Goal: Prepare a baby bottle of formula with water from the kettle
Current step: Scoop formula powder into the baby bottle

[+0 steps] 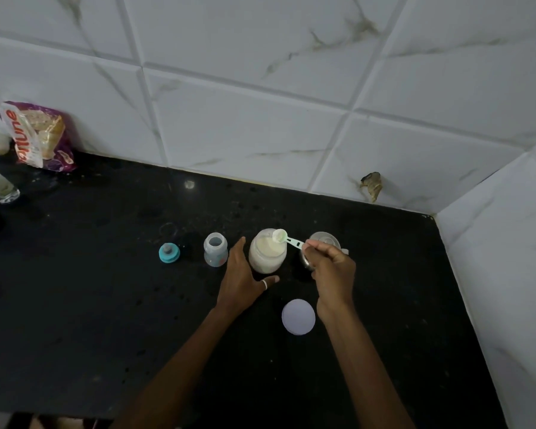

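An open jar of pale formula powder (266, 253) stands mid-counter. My left hand (243, 274) cups its left side, fingers spread along the glass. My right hand (330, 267) pinches the handle of a small white scoop (281, 236), whose bowl hovers over the jar's mouth. To the left of the jar stands the open clear baby bottle (215, 249), and further left lies its teal collar with the teat (169, 252). A steel kettle (324, 241) sits behind my right hand, mostly hidden by it.
The jar's round white lid (298, 317) lies flat near the front, between my forearms. A purple food packet (41, 137) leans on the tiled wall at far left, beside a glass (0, 187). The black counter (106, 305) ends at the tiled wall on the right.
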